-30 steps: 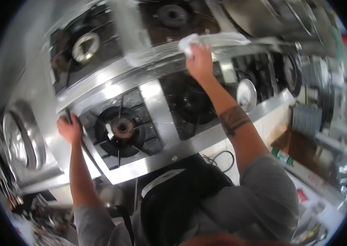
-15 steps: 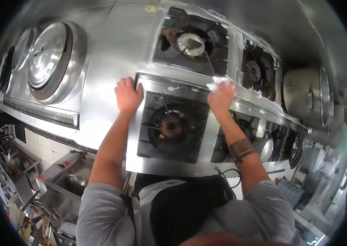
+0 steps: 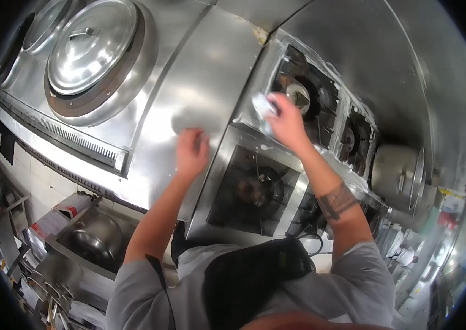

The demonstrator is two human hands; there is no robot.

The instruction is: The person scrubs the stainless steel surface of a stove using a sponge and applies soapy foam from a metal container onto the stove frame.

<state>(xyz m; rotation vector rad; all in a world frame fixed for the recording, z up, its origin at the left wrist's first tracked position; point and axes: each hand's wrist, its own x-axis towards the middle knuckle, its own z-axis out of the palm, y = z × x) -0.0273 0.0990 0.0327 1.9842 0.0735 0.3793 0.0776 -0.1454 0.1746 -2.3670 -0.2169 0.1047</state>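
In my right hand (image 3: 289,124) is a white, foam-covered wad (image 3: 264,106), a cloth or sponge I cannot tell which. It is over the steel rim at the left of the back burner (image 3: 300,100). White suds (image 3: 344,113) streak the steel strips around the back burners. My left hand (image 3: 192,154), a little blurred, is at the steel counter (image 3: 183,93) left of the stove, fingers loosely bent and thumb apart, with nothing seen in it. The front burner (image 3: 255,190) lies between my forearms, dark grate in place.
A large round lid (image 3: 94,47) covers a cooker at the upper left. A steel stockpot (image 3: 395,170) stands at the stove's right end. Below left, a metal bowl (image 3: 95,239) sits in a sink. A steel wall (image 3: 354,41) rises behind the burners.
My right hand has moved left with the foamy wad, from the middle strip to the back burner's left rim. My left hand has come off the stove's corner onto the counter side. The view has turned.
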